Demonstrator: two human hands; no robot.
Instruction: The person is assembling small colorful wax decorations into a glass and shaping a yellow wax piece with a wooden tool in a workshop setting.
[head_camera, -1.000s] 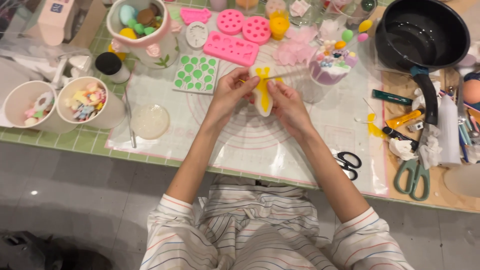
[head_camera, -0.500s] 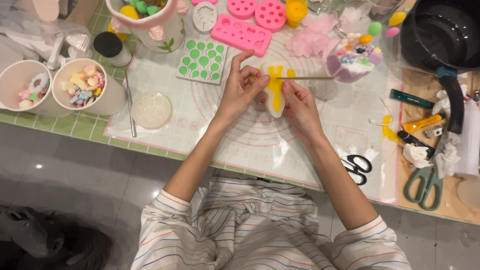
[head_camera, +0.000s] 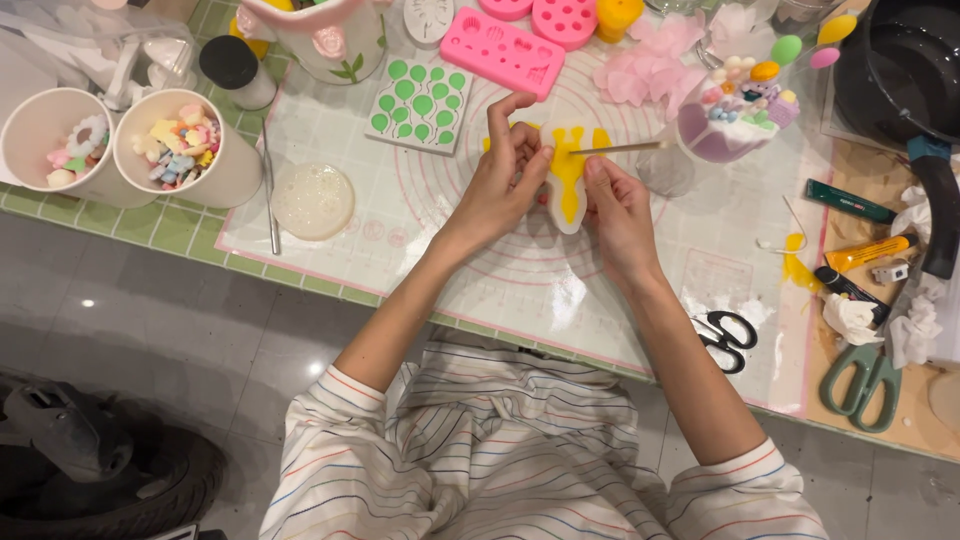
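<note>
A small white silicone mould filled with yellow material (head_camera: 567, 175) is held between both hands above the clear round-marked work mat (head_camera: 430, 215), near its middle. The left hand (head_camera: 505, 170) is closed on the mould's left edge, index finger raised. The right hand (head_camera: 615, 205) is pressed against the mould's right edge, and a thin wooden stick (head_camera: 625, 147) is pinched in its fingers, the tip resting on the yellow filling. Just left of the hands lies a white square sheet with green balloon shapes (head_camera: 420, 104); above it lies a pink rectangular mould (head_camera: 502, 50). Black-handled scissors (head_camera: 728, 338) lie to the right, well apart from the hands.
</note>
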